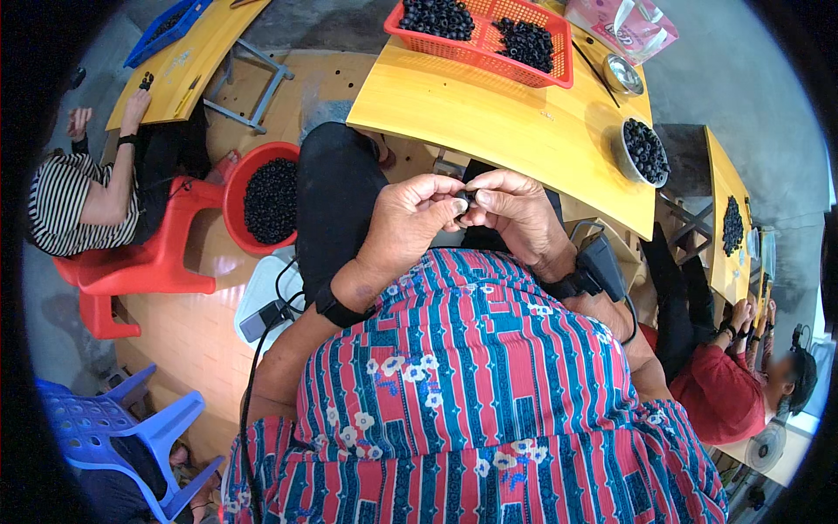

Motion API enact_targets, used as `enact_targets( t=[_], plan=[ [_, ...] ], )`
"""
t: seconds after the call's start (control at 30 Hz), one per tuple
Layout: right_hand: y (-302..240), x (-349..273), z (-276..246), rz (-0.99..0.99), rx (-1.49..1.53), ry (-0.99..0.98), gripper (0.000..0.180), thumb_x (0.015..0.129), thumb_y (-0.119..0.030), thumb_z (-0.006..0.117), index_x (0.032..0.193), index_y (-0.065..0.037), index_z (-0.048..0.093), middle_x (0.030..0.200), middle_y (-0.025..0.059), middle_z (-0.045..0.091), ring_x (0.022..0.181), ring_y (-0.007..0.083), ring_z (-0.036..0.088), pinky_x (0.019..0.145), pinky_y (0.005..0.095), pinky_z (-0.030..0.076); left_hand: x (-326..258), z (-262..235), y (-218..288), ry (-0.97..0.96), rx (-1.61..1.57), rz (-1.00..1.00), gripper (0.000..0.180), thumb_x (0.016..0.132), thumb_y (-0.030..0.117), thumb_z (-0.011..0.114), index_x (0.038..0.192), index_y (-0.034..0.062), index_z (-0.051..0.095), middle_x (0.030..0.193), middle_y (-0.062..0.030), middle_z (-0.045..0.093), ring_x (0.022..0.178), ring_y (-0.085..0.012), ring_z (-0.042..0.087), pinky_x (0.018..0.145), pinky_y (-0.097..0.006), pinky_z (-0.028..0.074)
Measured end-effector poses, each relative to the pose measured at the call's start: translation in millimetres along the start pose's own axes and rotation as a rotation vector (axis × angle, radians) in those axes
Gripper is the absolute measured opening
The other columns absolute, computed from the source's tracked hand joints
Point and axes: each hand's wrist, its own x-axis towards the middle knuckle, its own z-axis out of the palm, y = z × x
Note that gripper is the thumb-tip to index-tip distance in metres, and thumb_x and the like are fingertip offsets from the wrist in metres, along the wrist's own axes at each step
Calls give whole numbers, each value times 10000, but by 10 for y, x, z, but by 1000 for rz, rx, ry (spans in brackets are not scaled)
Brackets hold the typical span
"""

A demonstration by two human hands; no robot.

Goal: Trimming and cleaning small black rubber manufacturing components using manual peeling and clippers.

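Note:
My two hands meet in front of my chest, just short of the yellow table's near edge. Between the pinched thumb and fingers of my left hand [417, 212] and those of my right hand [517, 210] is a small black ring-like part [469, 197]. Fingertips cover most of it, so its full shape is hidden. Beyond, on the yellow table [489, 127], stands a red plastic basket [567, 63] with two heaps of small black ring-shaped parts [526, 45]. A metal bowl [630, 157] filled with similar black parts [646, 148] sits near the table's right corner.
A small metal dish [622, 75], a dark stick [595, 72] and a pink bag [642, 31] lie at the far right. On the floor to the left stands a red tub [234, 203] of black parts. People work at tables on both sides; a cable hangs by my left arm.

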Motion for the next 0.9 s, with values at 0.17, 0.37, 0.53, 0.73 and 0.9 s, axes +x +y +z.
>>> enact_targets(
  t=[0.17, 0.37, 0.53, 0.73, 0.9],
  plan=[
    [-27, 15, -4, 77, 83, -64, 165, 866, -119, 613, 992, -13, 610, 811, 57, 638, 703, 130, 623, 718, 296, 542, -12, -12, -6, -8, 30, 26, 184, 869, 51, 591, 1027, -39, 613, 857, -56, 632, 715, -81, 583, 646, -206, 489],
    [-34, -37, 3, 251, 104, -98, 216, 882, -216, 600, 964, -16, 603, 784, 49, 621, 678, 122, 615, 741, 326, 549, -33, -6, -12, 20, 174, 212, 169, 826, 52, 634, 980, -16, 645, 814, -19, 562, 760, -83, 544, 657, -212, 456],
    [56, -46, -27, 191, 122, -150, 241, 889, -225, 591, 970, 2, 604, 788, 46, 615, 671, 109, 589, 744, 325, 550, -29, -47, -7, 13, 408, 271, 181, 772, 16, 647, 952, 1, 656, 797, -21, 545, 734, -88, 513, 647, -218, 424],
    [93, -6, -28, 203, 148, -126, 210, 906, -193, 566, 948, 10, 598, 819, 40, 618, 651, 92, 579, 740, 322, 554, -16, -89, -82, 50, 322, 262, 178, 775, -13, 632, 950, 3, 659, 790, -20, 538, 717, -85, 503, 645, -219, 420],
    [47, -19, 21, 231, 137, -112, 218, 905, -212, 571, 934, 3, 594, 814, 35, 616, 634, 87, 570, 742, 340, 555, -24, -96, -39, 54, 360, 271, 183, 770, -7, 643, 951, 15, 664, 772, -15, 527, 711, -90, 498, 636, -218, 414]
  ],
)
